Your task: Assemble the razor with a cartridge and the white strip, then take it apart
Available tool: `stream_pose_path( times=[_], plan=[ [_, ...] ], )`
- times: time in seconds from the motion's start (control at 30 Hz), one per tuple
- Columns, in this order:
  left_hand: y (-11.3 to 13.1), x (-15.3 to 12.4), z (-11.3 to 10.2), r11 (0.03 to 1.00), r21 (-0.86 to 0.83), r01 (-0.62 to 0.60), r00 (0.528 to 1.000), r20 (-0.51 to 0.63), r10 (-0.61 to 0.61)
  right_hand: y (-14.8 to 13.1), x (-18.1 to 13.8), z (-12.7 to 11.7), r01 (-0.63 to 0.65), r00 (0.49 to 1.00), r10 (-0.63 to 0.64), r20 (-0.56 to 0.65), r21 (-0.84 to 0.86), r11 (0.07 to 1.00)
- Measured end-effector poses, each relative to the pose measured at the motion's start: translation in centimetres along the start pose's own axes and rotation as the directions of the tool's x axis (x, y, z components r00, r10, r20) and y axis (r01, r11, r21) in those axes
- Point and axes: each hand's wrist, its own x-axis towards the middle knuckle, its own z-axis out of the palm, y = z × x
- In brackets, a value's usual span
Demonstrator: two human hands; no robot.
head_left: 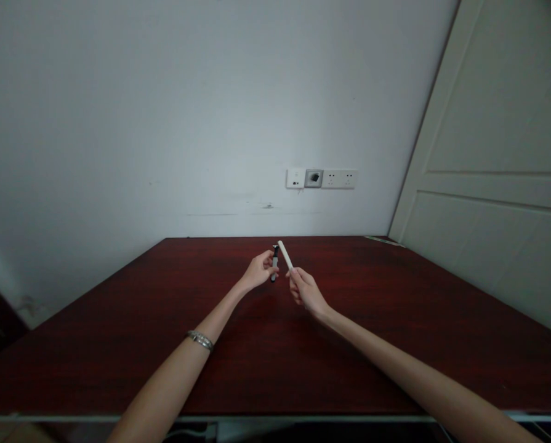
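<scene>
My left hand (260, 271) is closed around the handle of a small grey-and-black tool (275, 263), held upright. Its short crosswise head resembles that of a peeler or razor, but it is too small to tell which. In my right hand (306, 290) is a slim white stick (285, 255), gripped by its lower end between thumb and fingers. The stick leans to the upper left, its far tip close to the tool's head. Whether tip and head touch I cannot tell. Both hands are over the middle of the dark red table (275, 369).
A pale wall (210, 123) stands behind the table's far edge, with a row of sockets (340, 179) on it. A light panelled door (501, 184) rises along the right side. A thin flat strip (385, 241) lies at the table's far right corner.
</scene>
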Motion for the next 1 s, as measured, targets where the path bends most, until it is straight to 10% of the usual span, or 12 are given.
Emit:
stream_pose_path(
  times=[1.0],
  plan=[
    [-0.1,-0.2,-0.1,0.999,0.037,-0.008,1.0,0.008,0.007,-0.2,0.0,1.1,0.008,0.999,-0.005,-0.039,0.068,0.998]
  ],
)
